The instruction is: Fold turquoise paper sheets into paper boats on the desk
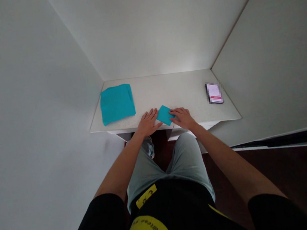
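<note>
A small turquoise square of folded paper (pixel 165 115) lies on the white desktop (pixel 166 87) near its front edge, turned so that a corner points toward me. My left hand (pixel 148 123) rests flat just left of it, fingers stretched out and thumb apart, with the fingertips close to the square's left corner. On the other side, my right hand (pixel 182 117) has its thumb and fingers curled onto the right corner of the square, gripping or pressing it. A larger turquoise stack of sheets (pixel 117 103), perhaps paper or cloth, lies at the desktop's left end.
Near the right end of the desktop lies a phone (pixel 214 93) with its screen blurred out. Walls enclose the desktop at the back (pixel 151 36), left (pixel 39 88) and right (pixel 270 58). Below the front edge are my legs (pixel 187 159) and a dark red floor (pixel 233 183).
</note>
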`<act>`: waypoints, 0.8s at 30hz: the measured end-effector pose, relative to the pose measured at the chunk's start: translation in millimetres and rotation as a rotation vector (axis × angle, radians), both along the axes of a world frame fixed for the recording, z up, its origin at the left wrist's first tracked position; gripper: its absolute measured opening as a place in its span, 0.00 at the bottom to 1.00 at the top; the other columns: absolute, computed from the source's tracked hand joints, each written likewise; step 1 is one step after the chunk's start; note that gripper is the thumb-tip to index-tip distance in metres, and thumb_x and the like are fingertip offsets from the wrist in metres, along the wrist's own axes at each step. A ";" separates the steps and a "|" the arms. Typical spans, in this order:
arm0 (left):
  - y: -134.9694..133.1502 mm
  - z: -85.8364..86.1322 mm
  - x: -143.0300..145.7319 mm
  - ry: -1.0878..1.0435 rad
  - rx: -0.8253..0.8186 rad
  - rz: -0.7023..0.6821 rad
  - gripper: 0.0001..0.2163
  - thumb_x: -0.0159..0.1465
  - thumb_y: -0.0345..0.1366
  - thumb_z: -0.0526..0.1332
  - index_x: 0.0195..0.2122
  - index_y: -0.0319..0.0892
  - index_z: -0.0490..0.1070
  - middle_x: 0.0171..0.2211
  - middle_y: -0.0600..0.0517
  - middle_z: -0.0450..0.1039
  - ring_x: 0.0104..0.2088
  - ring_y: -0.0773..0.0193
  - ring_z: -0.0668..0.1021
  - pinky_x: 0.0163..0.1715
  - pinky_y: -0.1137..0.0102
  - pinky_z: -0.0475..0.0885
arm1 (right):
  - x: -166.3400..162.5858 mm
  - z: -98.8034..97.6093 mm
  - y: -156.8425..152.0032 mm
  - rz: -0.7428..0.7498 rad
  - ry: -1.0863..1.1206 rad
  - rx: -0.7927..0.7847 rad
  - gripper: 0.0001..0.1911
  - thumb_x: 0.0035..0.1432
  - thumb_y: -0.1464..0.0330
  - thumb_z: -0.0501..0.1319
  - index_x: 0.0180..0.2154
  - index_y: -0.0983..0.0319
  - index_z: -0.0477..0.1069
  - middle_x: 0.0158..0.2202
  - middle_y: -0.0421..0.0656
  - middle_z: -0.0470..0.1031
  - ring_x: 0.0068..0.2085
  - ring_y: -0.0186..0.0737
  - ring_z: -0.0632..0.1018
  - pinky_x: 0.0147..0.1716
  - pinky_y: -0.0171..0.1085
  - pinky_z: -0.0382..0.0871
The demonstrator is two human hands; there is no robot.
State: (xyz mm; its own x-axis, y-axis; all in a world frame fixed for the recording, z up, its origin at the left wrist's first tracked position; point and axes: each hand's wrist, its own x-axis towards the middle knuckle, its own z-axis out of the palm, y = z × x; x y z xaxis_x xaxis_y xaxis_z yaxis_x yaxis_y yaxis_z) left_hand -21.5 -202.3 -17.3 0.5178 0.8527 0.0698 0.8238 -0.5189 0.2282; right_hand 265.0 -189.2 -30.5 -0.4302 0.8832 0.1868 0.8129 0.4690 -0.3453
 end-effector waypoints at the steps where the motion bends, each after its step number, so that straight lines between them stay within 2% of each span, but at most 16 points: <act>1: -0.4 -0.5 -3.3 -0.016 -0.006 -0.001 0.37 0.78 0.55 0.55 0.82 0.41 0.53 0.82 0.43 0.51 0.82 0.50 0.55 0.81 0.51 0.51 | 1.3 0.0 -3.1 0.012 -0.009 -0.001 0.26 0.77 0.52 0.59 0.67 0.56 0.78 0.68 0.51 0.78 0.65 0.61 0.73 0.61 0.58 0.67; 5: -1.3 -1.3 -11.5 -0.116 -0.018 -0.010 0.40 0.72 0.57 0.65 0.79 0.42 0.61 0.80 0.43 0.58 0.81 0.49 0.60 0.81 0.51 0.52 | 9.0 -1.6 -15.6 0.064 -0.007 0.006 0.32 0.73 0.46 0.62 0.69 0.54 0.76 0.70 0.51 0.76 0.66 0.62 0.73 0.62 0.57 0.66; 10: 0.1 -1.6 -13.1 -0.252 -0.033 0.019 0.27 0.68 0.51 0.73 0.67 0.50 0.78 0.74 0.48 0.71 0.77 0.51 0.69 0.80 0.50 0.57 | 18.2 -3.4 -19.1 0.146 0.039 -0.002 0.42 0.61 0.42 0.73 0.70 0.54 0.75 0.69 0.53 0.77 0.65 0.63 0.75 0.63 0.59 0.66; 12: 2.2 -2.2 -12.7 -0.299 -0.046 0.031 0.25 0.67 0.49 0.75 0.64 0.51 0.81 0.72 0.47 0.73 0.76 0.51 0.70 0.79 0.49 0.58 | 19.9 -2.8 -16.8 0.161 0.081 -0.008 0.41 0.61 0.43 0.74 0.69 0.53 0.77 0.68 0.53 0.78 0.65 0.62 0.77 0.64 0.60 0.66; 14: 4.7 -2.8 -11.8 -0.331 -0.062 0.040 0.21 0.68 0.48 0.75 0.60 0.50 0.84 0.71 0.47 0.75 0.75 0.51 0.71 0.79 0.49 0.59 | 20.2 -1.4 -14.1 0.154 0.125 -0.015 0.35 0.63 0.46 0.73 0.66 0.53 0.79 0.66 0.52 0.80 0.64 0.60 0.78 0.64 0.60 0.67; 17: 7.8 -2.7 -9.7 -0.357 -0.079 0.064 0.14 0.71 0.44 0.73 0.56 0.49 0.86 0.69 0.47 0.77 0.74 0.52 0.73 0.78 0.50 0.61 | 18.3 0.5 -10.2 0.122 0.181 -0.030 0.24 0.70 0.50 0.67 0.61 0.52 0.83 0.62 0.50 0.83 0.61 0.57 0.81 0.64 0.58 0.70; 19: 9.2 -1.8 -8.1 -0.374 -0.091 0.078 0.11 0.72 0.42 0.71 0.53 0.50 0.87 0.68 0.48 0.78 0.73 0.53 0.74 0.78 0.50 0.62 | 15.8 0.1 -7.8 0.086 0.213 -0.043 0.20 0.73 0.53 0.63 0.57 0.53 0.85 0.59 0.49 0.86 0.58 0.56 0.83 0.62 0.57 0.72; 21: 10.1 -0.6 -6.5 -0.396 -0.101 0.098 0.09 0.73 0.39 0.69 0.51 0.51 0.87 0.66 0.50 0.79 0.73 0.54 0.75 0.77 0.50 0.62 | 12.3 -2.0 -5.3 0.024 0.240 -0.054 0.20 0.74 0.54 0.61 0.56 0.55 0.85 0.55 0.49 0.87 0.54 0.55 0.84 0.60 0.56 0.74; 24: 10.7 0.8 -4.5 -0.420 -0.110 0.131 0.07 0.74 0.38 0.68 0.48 0.49 0.87 0.64 0.50 0.82 0.71 0.55 0.77 0.76 0.50 0.64 | 5.7 -6.5 -1.9 -0.103 0.286 -0.064 0.24 0.73 0.57 0.60 0.64 0.56 0.79 0.51 0.49 0.88 0.51 0.54 0.84 0.56 0.55 0.77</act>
State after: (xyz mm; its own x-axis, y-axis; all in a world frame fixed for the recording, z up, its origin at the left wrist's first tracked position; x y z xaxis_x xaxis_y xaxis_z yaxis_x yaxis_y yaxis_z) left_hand -26.0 -191.6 -16.5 0.3515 0.9231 0.1560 0.7053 -0.3707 0.6043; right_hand 270.7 -191.2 -37.0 -0.2756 0.9333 0.2301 0.7208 0.3590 -0.5930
